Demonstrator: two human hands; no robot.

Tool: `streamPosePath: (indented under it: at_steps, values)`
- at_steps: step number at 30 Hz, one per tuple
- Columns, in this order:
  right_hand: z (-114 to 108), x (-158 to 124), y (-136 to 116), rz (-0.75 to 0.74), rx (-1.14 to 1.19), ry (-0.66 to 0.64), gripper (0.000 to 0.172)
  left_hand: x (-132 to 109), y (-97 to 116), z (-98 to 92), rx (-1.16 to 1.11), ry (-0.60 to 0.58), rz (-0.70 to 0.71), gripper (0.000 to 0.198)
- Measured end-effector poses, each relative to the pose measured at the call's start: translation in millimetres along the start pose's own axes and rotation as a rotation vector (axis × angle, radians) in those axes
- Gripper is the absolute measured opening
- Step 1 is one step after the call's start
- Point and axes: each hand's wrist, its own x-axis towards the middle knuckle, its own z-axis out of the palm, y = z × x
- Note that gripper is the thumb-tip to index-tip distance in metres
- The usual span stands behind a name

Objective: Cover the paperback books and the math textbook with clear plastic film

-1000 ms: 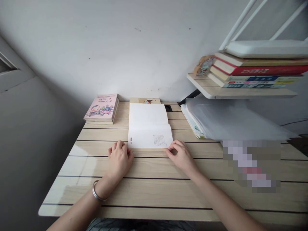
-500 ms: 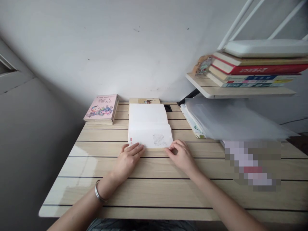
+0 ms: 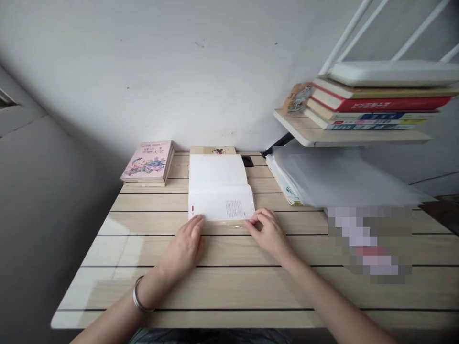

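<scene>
An open book (image 3: 218, 169) lies on the desk, its upper page blank white and its lower page carrying a small block of text. Along its near edge shows a thin shiny strip that looks like clear film (image 3: 231, 224). My left hand (image 3: 186, 243) rests at the near left corner, fingertips together on the page edge and thumb apart from them. At the near right corner, my right hand (image 3: 267, 231) pinches the edge between thumb and forefinger; whether it grips the page or the film I cannot tell. Behind sits a beige book (image 3: 229, 150), mostly covered.
A stack of books with a pink cover (image 3: 148, 162) stands at the back left. On the right, a raised shelf (image 3: 344, 139) bears stacked books (image 3: 387, 103) and a small clock-like object (image 3: 297, 98). Papers under a translucent sheet (image 3: 344, 177) lie below it. A blurred-out item (image 3: 362, 239) is nearer.
My left hand has drawn back slightly left and turned, its fingers no longer spread across the lower page. My right hand stays at the near right corner. The view has shifted slightly.
</scene>
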Motion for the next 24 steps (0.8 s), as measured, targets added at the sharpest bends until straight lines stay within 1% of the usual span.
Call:
streamPosePath:
  at_steps: [2,3,5,7,10,14,20,24]
  values:
    - [-2,0,0,-0.009,0.009,-0.020,0.023,2,-3,-3.9,-0.098,0.102,-0.136,0.032]
    - [-3,0,1,-0.014,0.014,-0.032,0.024,4,-5,-5.8,-0.141,0.134,-0.192,0.027]
    - [-5,0,1,-0.019,0.022,-0.054,0.024,7,-7,-8.6,-0.197,0.152,-0.258,0.016]
    - [-5,0,0,-0.018,0.024,-0.055,0.024,9,-9,-8.7,-0.193,0.163,-0.290,0.010]
    - [-4,0,0,-0.011,0.019,-0.038,0.023,10,-11,-4.8,-0.123,0.191,-0.321,0.013]
    - [-2,0,0,-0.004,0.001,-0.027,0.024,11,-12,0.4,-0.041,0.189,-0.320,0.016]
    - [0,0,1,-0.009,-0.041,-0.018,0.025,12,-10,0.2,0.041,0.186,-0.324,0.018]
    - [1,0,1,-0.016,-0.037,-0.007,0.026,12,-9,0.2,0.054,0.177,-0.324,0.017]
